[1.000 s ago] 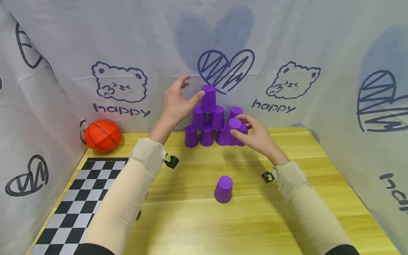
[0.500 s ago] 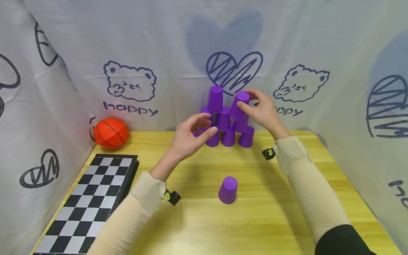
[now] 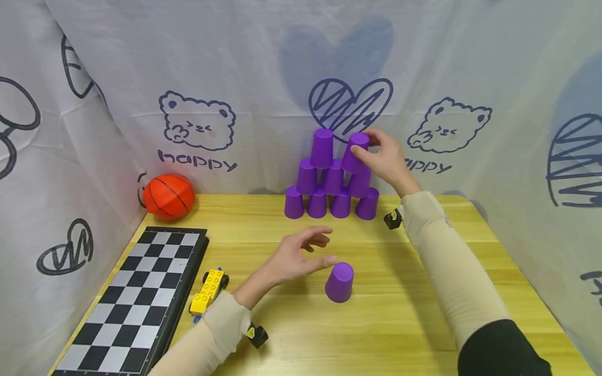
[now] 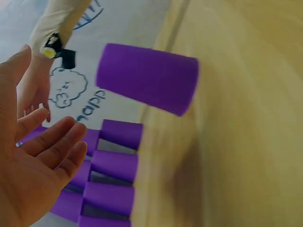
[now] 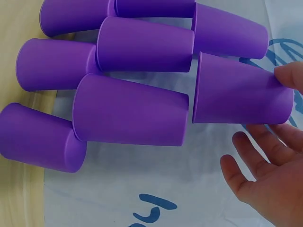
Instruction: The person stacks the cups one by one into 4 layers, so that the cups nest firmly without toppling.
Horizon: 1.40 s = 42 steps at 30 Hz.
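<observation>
Upside-down purple cups form a stack at the back of the table, with several cups in the bottom row [image 3: 293, 203] and three in the middle row [image 3: 307, 178]. A third-level cup [image 3: 322, 150] stands on the left. Beside it, my right hand [image 3: 389, 163] pinches another cup [image 5: 241, 90] between thumb and fingers, its rim right over the middle row. My left hand [image 3: 295, 257] holds nothing, its fingers loosely bent. Its thumb tip is right by the top of a lone upside-down cup [image 3: 339, 283] nearer the front, which the left wrist view shows large.
A black-and-white checkered board [image 3: 136, 292] lies along the left side. Next to it is a yellow toy-brick car [image 3: 208, 291]. An orange ball [image 3: 168, 197] sits in the back left corner. White printed cloth [image 3: 268, 146] hangs close behind the stack.
My right hand has lifted its cup from in front of the stack to the third level. My left hand has left the top-left cup and come down and forward to the lone cup.
</observation>
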{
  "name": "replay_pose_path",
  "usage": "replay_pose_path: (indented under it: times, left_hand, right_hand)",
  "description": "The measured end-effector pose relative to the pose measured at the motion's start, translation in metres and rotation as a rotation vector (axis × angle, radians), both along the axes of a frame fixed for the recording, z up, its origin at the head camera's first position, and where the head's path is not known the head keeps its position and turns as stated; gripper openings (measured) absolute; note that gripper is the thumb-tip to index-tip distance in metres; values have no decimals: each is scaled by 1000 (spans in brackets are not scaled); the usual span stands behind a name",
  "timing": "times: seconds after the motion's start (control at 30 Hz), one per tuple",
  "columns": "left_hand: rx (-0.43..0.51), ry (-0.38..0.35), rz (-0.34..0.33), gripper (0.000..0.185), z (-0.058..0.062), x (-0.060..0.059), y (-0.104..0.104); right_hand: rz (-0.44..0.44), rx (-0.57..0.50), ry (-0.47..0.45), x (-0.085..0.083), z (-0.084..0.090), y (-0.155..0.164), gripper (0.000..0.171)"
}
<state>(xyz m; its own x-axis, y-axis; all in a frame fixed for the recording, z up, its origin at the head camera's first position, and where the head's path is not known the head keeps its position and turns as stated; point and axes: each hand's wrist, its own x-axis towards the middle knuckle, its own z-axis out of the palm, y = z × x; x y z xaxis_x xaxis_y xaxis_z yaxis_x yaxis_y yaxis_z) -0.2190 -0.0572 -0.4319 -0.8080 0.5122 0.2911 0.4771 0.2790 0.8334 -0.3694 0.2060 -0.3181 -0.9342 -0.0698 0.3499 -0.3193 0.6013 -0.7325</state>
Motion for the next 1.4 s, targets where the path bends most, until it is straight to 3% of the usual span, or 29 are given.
replay_pose_path:
  times: [0.37, 0.53, 0.97, 1.4]
  left_hand:
    - [-91, -73, -91, 73, -25, 13, 11]
    - [-136, -98, -101, 78, -31, 16, 17]
    - [-175, -98, -106, 78, -36, 18, 23]
    - [-140, -89, -112, 56, -41, 17, 25]
  right_hand:
    - [8, 11, -24, -9, -1, -5, 60]
    - [22, 15, -21, -12, 0, -8, 59]
    - [12, 41, -42, -19, -1, -7, 57]
    - [19, 51, -37, -20, 0, -7, 58]
